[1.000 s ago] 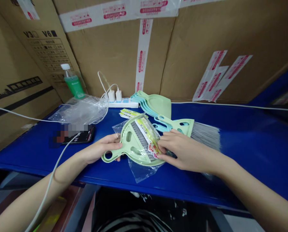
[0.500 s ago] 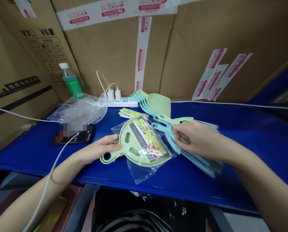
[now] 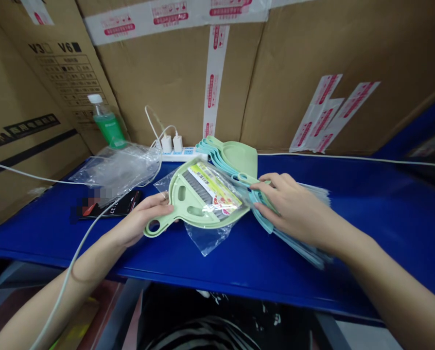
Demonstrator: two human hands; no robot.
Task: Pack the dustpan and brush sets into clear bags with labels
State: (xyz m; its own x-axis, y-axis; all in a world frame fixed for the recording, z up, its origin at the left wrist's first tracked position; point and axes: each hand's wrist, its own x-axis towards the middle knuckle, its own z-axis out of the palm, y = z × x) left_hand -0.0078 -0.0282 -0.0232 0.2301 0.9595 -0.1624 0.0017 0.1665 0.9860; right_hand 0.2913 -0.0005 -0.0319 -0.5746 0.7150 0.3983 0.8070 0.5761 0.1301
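Note:
My left hand (image 3: pixel 146 218) is closed on the handle end of a light green dustpan (image 3: pixel 157 228) in a clear plastic bag. A grey-bristled brush (image 3: pixel 197 187) and a yellow-and-white printed card lie inside the bag with it. My right hand (image 3: pixel 290 206) rests over a pile of small green and blue brushes (image 3: pixel 263 216), its thumb and fingers apart around a green one. The bristle ends are partly hidden under that hand. Just behind, a stack of dustpans (image 3: pixel 239 158), green on top with blue ones below, lies on the blue table (image 3: pixel 159 260).
Left of the hands lie a phone (image 3: pixel 124 206) and crumpled clear plastic bags (image 3: pixel 126 165). A green-liquid bottle (image 3: pixel 110 126) and a power strip (image 3: pixel 184 155) with two chargers stand at the back. A white cable (image 3: pixel 71 272) crosses my left forearm. Cardboard boxes (image 3: pixel 166 73) wall the rear.
My left hand has moved the bagged dustpan up and to the left, so it covers the printed cards behind it. My right hand's fingers have stretched out over the brushes.

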